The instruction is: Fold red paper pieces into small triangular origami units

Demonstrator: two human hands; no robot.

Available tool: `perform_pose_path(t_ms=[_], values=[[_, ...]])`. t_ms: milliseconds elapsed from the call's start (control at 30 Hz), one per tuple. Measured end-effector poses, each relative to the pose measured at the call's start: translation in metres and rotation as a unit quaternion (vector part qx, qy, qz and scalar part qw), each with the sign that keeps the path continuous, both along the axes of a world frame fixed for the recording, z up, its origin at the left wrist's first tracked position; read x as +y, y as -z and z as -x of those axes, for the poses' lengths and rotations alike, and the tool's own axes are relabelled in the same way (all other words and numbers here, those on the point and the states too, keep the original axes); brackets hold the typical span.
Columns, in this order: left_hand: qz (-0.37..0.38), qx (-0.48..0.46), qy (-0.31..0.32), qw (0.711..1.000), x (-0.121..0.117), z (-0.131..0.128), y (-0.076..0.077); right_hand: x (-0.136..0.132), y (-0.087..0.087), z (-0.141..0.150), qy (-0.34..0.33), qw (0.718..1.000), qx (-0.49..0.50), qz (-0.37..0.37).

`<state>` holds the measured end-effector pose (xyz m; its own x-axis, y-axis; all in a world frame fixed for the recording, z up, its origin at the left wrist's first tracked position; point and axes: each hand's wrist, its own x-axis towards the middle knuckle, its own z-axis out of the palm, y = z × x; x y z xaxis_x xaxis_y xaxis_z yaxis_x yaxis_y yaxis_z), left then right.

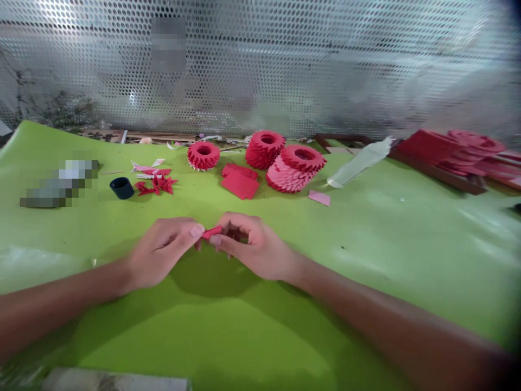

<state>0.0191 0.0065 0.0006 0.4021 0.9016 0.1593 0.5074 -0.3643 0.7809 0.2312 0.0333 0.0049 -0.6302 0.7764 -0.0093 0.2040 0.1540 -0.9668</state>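
Between my two hands, a little above the green table cover [260, 336], is a small folded piece of red paper [212, 232]. The thumb and fingers of my left hand [169, 247] pinch its left end. My right hand [254, 244] pinches the other end, its remaining fingers curled behind. Beyond my hands lies a small stack of red paper cards [240, 183]. To its left are several loose folded red paper pieces [157, 184]. My fingertips hide part of the held paper.
Behind the cards stand a short red paper ring [203, 156], a taller red one [265, 150] and a pink-and-red one [295, 169]. A dark cup-like ring [122, 188], a pink paper slip [319, 197], a translucent tube [360, 162] and a tray of red paper [439, 163] lie around.
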Motion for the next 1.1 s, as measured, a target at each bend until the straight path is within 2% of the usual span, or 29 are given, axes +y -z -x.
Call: perform_pose_path(t_ms=[200, 367, 567, 667, 867, 1000, 1100], values=[[-0.022, 0.039, 0.024, 0.999, 0.0026, -0.0018, -0.0032, 0.0031, 0.001, -0.0026, -0.014, 1.0, -0.012, -0.013], [-0.023, 0.049, 0.041, 0.998, 0.0008, -0.0034, -0.0051, -0.0003, -0.0008, -0.0011, -0.011, 0.997, -0.033, -0.076], [0.001, 0.034, 0.097, 0.995, -0.0006, -0.0017, -0.0061, -0.0004, -0.0012, -0.0031, -0.084, 0.995, -0.01, -0.045], [-0.002, 0.036, 0.095, 0.995, -0.0004, -0.0008, -0.0052, 0.0005, -0.0013, -0.0039, -0.076, 0.996, -0.016, -0.046], [0.0, 0.036, 0.092, 0.995, 0.0013, 0.0, -0.003, -0.003, -0.005, -0.0033, -0.017, 0.989, -0.088, -0.118], [0.018, 0.0, 0.089, 0.996, 0.0019, 0.0013, -0.0034, -0.0036, -0.0046, -0.0047, -0.037, 0.993, -0.057, -0.098], [-0.003, -0.005, 0.073, 0.997, 0.0017, 0.002, -0.005, -0.0025, -0.0039, -0.0057, -0.066, 0.993, -0.043, -0.089]])
